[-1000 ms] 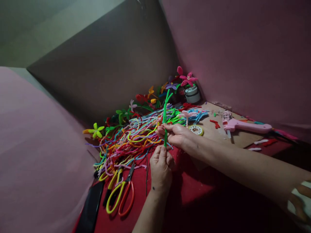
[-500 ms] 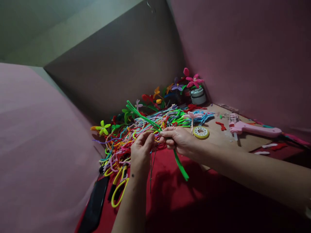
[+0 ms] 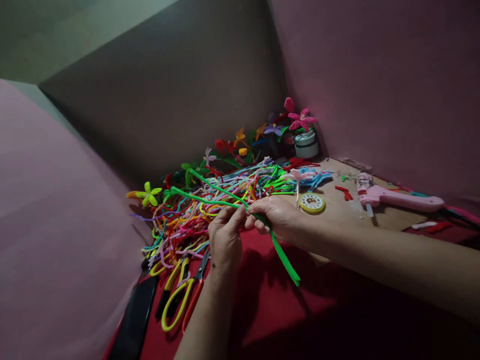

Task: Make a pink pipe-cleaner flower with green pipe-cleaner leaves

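Green pipe cleaners (image 3: 283,257) run through both hands above the red cloth. My right hand (image 3: 272,215) is closed around them near their middle, and their lower ends hang out below it, side by side. Close against it, my left hand (image 3: 227,232) pinches one strand between thumb and finger. Beyond the hands the upper ends spread into two separate strands pointing to the far left. My fingers hide the spot where the strands meet. Behind lies a big heap of multicoloured pipe cleaners (image 3: 195,220).
Scissors (image 3: 180,305) with yellow and red handles lie left of my left forearm, near a black flat object (image 3: 135,315). A pink glue gun (image 3: 401,197) and a yellow-rimmed round disc (image 3: 312,202) rest on the board at right. Pipe-cleaner flowers (image 3: 302,120) stand along the back.
The upper green strands, close together before, are now spread apart, one swung down to the left. Thin dark wires seen below my left hand no longer show. The view has shifted slightly.
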Demonstrator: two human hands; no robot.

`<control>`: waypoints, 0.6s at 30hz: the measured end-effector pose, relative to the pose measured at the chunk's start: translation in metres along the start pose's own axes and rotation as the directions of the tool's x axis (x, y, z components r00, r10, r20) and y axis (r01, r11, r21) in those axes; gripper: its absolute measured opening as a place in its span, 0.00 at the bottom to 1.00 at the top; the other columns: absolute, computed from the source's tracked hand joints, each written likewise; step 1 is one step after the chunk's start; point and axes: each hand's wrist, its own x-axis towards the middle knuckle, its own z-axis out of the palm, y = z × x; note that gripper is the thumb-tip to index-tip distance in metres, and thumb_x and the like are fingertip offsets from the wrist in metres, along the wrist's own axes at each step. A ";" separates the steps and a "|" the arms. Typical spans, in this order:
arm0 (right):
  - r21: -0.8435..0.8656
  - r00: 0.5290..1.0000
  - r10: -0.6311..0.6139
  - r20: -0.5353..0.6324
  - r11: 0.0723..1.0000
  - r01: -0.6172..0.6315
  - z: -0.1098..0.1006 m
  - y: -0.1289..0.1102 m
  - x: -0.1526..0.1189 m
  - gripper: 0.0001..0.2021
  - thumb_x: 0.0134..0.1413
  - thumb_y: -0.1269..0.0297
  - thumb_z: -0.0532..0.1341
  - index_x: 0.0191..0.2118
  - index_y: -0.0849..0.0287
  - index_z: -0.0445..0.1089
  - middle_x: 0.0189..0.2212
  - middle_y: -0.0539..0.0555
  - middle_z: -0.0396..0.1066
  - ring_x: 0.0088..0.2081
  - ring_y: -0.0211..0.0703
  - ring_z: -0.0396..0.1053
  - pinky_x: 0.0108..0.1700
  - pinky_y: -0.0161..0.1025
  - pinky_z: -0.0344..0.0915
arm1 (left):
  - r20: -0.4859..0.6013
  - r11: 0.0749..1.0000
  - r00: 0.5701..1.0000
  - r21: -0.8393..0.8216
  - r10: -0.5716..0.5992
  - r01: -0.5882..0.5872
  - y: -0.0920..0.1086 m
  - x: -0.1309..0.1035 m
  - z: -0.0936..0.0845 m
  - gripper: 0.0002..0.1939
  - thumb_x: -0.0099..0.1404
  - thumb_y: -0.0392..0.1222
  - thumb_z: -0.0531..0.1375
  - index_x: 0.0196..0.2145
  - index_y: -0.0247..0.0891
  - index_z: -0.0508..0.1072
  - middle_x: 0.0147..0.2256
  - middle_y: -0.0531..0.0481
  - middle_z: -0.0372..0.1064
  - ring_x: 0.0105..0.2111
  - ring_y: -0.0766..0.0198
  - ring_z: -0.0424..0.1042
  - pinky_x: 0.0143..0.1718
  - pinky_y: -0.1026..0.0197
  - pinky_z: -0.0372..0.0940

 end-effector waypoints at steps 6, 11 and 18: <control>-0.029 0.997 0.075 0.014 0.997 -0.074 -0.006 0.000 0.003 0.05 0.37 0.78 0.52 0.19 0.65 0.62 0.11 0.52 0.65 0.11 0.28 0.51 0.12 0.26 0.45 | 0.125 0.829 0.921 0.403 0.369 -0.387 -0.010 0.009 -0.018 0.07 0.55 0.37 0.60 0.31 0.42 0.76 0.31 0.51 0.64 0.34 0.65 0.65 0.35 0.64 0.60; -0.072 0.996 0.070 0.051 0.995 -0.066 -0.010 0.000 0.001 0.04 0.37 0.77 0.53 0.19 0.65 0.61 0.13 0.53 0.66 0.11 0.27 0.51 0.13 0.26 0.45 | 0.281 0.587 0.826 0.595 0.489 -0.550 -0.010 0.014 -0.028 0.07 0.56 0.37 0.59 0.32 0.46 0.76 0.28 0.51 0.60 0.29 0.65 0.61 0.29 0.64 0.57; -0.277 0.986 -0.038 0.164 0.957 0.083 -0.016 0.002 -0.002 0.06 0.36 0.76 0.54 0.15 0.65 0.62 0.10 0.51 0.64 0.11 0.28 0.51 0.13 0.28 0.44 | 0.574 -0.001 0.580 0.712 0.578 -0.703 0.008 0.008 -0.029 0.09 0.56 0.36 0.60 0.35 0.46 0.75 0.40 0.49 0.70 0.41 0.56 0.58 0.43 0.55 0.54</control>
